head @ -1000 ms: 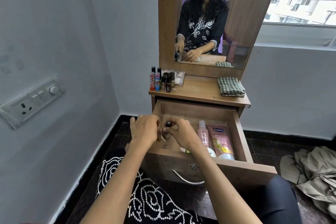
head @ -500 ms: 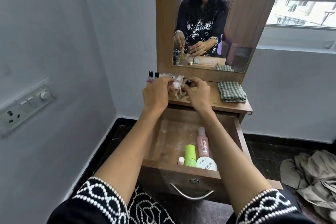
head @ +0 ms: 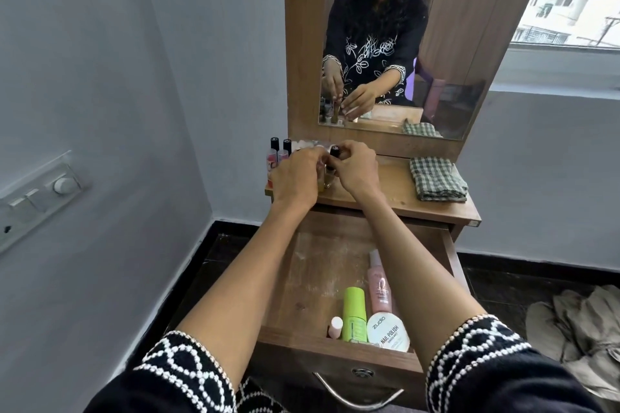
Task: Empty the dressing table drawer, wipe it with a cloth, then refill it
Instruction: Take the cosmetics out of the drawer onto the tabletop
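drawer (head: 339, 350): 1 | items inside: 4; folded cloth (head: 437, 178): 1; hands: 2

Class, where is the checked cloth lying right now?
The checked cloth lies folded on the right side of the dressing table top, below the mirror.

Wooden drawer (head: 312, 282) is pulled all the way open, dusty bare bottom, with a green bottle (head: 353, 313), pink bottle (head: 379, 288), tiny pink-capped bottle (head: 335, 326) and white nail polish tub (head: 388, 332) bunched at its near right. Folded checked cloth (head: 437, 179) sits far right on the table (head: 396, 198).

Green-check cloth (head: 437, 178), lime bottle (head: 354, 313)
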A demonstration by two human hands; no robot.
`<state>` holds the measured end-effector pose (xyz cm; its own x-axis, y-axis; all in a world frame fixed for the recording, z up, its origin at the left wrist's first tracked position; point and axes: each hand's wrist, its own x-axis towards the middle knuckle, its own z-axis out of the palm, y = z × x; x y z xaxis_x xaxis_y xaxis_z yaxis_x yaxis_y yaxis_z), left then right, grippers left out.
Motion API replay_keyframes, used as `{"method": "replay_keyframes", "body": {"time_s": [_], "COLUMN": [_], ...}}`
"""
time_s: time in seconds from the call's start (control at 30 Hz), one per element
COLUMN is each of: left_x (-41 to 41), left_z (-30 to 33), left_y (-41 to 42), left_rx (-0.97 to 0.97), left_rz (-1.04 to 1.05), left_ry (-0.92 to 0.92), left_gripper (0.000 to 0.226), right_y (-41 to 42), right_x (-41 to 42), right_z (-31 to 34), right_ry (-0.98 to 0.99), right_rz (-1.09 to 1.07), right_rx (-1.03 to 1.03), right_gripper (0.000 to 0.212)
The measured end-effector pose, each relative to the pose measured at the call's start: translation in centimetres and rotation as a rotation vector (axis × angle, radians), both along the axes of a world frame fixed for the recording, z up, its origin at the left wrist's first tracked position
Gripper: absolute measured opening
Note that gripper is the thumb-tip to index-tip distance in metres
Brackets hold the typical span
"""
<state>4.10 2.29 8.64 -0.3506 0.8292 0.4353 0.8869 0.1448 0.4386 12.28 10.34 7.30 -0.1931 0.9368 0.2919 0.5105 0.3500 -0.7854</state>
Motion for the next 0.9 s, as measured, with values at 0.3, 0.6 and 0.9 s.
{"method": "replay_keyframes", "body": {"time_s": [0.3,0.6,0.9], "left_x": [0.0,0.3,0.6], "left_z": [-0.3,-0.4,0.5], "left_y": [0.6,0.6,-1.0], "left_rx": [0.022,0.005,0.089], "left_rz": [-0.019,-0.001,-0.012], "left_ry": [0.035,0.059,0.028], "left_gripper": [0.041,0.041,0.039], "right_y": [0.3,0.1,-0.5], "right_x": [-0.4,0.3,2.5], "right_z": [-0.4,-1.2,-1.3], "right_ry": [-0.041,0.033,0.121], "right_rz": [0.025,0.083,0.001], "right_rx": [0.054,-0.011,-0.037], "right_gripper": [0.019,0.031,0.031]}}
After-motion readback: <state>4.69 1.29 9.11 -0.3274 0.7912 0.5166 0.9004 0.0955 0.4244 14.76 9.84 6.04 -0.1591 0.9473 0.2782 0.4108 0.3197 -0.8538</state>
